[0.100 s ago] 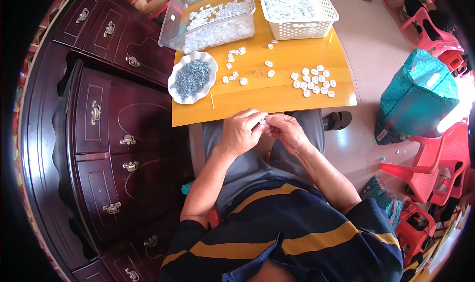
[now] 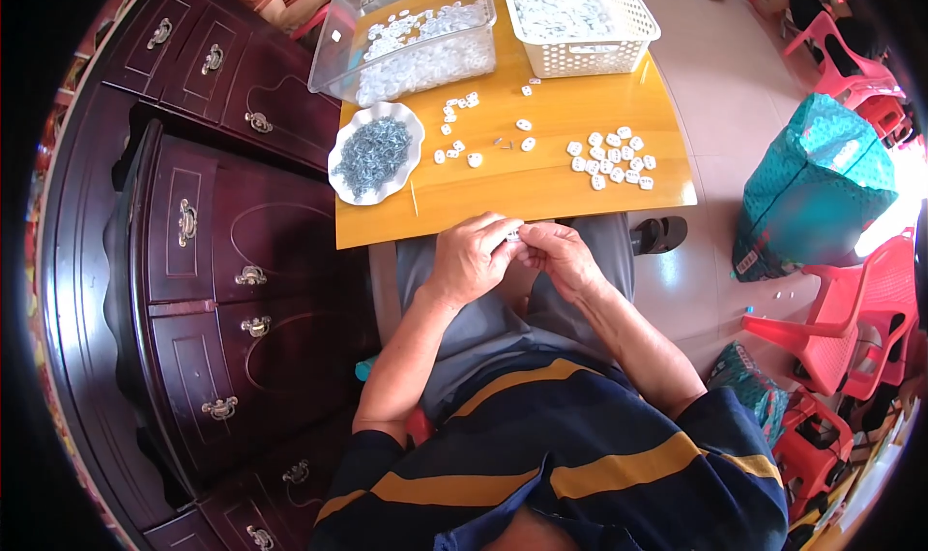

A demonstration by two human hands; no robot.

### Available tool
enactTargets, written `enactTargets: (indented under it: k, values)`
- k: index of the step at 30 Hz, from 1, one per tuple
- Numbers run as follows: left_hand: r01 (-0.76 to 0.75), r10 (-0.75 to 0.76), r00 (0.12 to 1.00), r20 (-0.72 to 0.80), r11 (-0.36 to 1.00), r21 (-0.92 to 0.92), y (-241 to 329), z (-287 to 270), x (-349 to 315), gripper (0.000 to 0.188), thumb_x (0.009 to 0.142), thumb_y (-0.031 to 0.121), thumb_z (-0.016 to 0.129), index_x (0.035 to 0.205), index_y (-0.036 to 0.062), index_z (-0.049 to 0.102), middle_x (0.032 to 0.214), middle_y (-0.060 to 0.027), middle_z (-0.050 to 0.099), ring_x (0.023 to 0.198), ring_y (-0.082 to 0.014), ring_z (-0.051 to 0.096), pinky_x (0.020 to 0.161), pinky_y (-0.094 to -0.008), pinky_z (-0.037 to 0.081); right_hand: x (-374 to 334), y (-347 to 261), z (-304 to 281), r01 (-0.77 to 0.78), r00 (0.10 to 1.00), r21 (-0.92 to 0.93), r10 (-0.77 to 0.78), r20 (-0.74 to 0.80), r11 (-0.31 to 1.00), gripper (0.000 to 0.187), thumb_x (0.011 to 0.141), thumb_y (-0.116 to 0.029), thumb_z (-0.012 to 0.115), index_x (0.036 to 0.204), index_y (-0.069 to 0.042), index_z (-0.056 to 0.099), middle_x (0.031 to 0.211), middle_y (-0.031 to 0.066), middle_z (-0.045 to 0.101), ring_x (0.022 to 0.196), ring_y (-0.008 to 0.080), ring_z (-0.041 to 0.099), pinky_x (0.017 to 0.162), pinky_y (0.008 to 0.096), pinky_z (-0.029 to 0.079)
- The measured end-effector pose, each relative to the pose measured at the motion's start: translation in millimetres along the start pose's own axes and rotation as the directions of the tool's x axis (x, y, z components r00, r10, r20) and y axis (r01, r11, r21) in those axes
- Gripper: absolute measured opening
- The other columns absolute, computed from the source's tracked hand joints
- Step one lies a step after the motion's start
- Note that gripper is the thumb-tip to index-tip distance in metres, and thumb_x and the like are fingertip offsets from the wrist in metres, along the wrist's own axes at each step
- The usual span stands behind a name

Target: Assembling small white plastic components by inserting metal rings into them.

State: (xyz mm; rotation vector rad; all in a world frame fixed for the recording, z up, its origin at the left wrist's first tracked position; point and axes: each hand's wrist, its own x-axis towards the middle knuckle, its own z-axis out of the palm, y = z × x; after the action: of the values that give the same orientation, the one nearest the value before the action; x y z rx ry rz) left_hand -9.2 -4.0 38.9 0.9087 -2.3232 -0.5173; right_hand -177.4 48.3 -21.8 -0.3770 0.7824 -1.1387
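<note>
Just off the table's near edge, above my lap, my left hand (image 2: 471, 261) and my right hand (image 2: 565, 259) meet at the fingertips. Pinched between them is a small white plastic piece with dark holes (image 2: 513, 234), mostly covered by the fingers. Similar white pieces (image 2: 615, 155) lie in a cluster at the right of the wooden table (image 2: 464, 208). Several more white pieces (image 2: 475, 160) are scattered across its middle. A pair of tiny dark screws or pins (image 2: 506, 146) lies among them. At the left, a white scalloped dish (image 2: 417, 130) holds a heap of small grey metal screws or pins (image 2: 375, 155).
At the far side stand a clear plastic bin (image 2: 333, 58) and a cream perforated basket (image 2: 590, 60), both holding white pieces. A thin yellowish stick (image 2: 415, 198) lies beside the dish. Dark wooden cabinets (image 2: 232, 203) flank the left. Teal bags (image 2: 817, 188) and red chairs (image 2: 831, 309) stand right. Another person's arm (image 2: 300, 8) shows behind.
</note>
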Motion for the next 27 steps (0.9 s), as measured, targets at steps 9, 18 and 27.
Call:
enactTargets:
  k: [9, 18, 27]
  values:
    - [0.072, -0.074, 0.997, -0.018, 0.992, -0.103, 0.8, 8.8, 3.3, 0.02, 0.081, 0.009, 0.077, 0.1, 0.0072, 0.07, 0.089, -0.0089, 0.07, 0.073, -0.0274, 0.069, 0.063, -0.0374, 0.054, 2.2, 1.8, 1.6, 0.107, 0.99, -0.08, -0.113, -0.084, 0.991, 0.021, 0.099, -0.023, 0.066, 0.092, -0.005, 0.074, 0.077, -0.0013, 0.067, 0.07, 0.0059, 0.057, 0.069, 0.0218, 0.045]
    - [0.323, -0.31, 0.946, 0.09, 0.891, -0.319, -4.4, 7.7, 19.9, 0.01, 0.087, 0.008, 0.072, 0.096, 0.004, 0.068, 0.084, -0.0103, 0.069, 0.068, -0.026, 0.069, 0.062, -0.0364, 0.054, 2.2, 3.5, 3.7, 0.149, 0.979, -0.129, -0.165, -0.123, 0.98, 0.025, 0.102, -0.025, 0.057, 0.093, -0.005, 0.07, 0.083, -0.0007, 0.067, 0.071, 0.0064, 0.056, 0.068, 0.0218, 0.045]
    - [0.13, -0.129, 0.991, 0.022, 0.99, -0.055, -23.3, 42.8, 61.8, 0.025, 0.084, 0.013, 0.077, 0.107, 0.0038, 0.071, 0.083, -0.0104, 0.067, 0.065, -0.0219, 0.066, 0.062, -0.0342, 0.053, 3.3, 19.6, 1.8, 0.075, 0.993, -0.478, -0.022, 0.115, 0.875, 0.014, 0.094, -0.013, 0.061, 0.092, -0.001, 0.068, 0.084, 0.0023, 0.069, 0.074, 0.0098, 0.061, 0.071, 0.0249, 0.051]
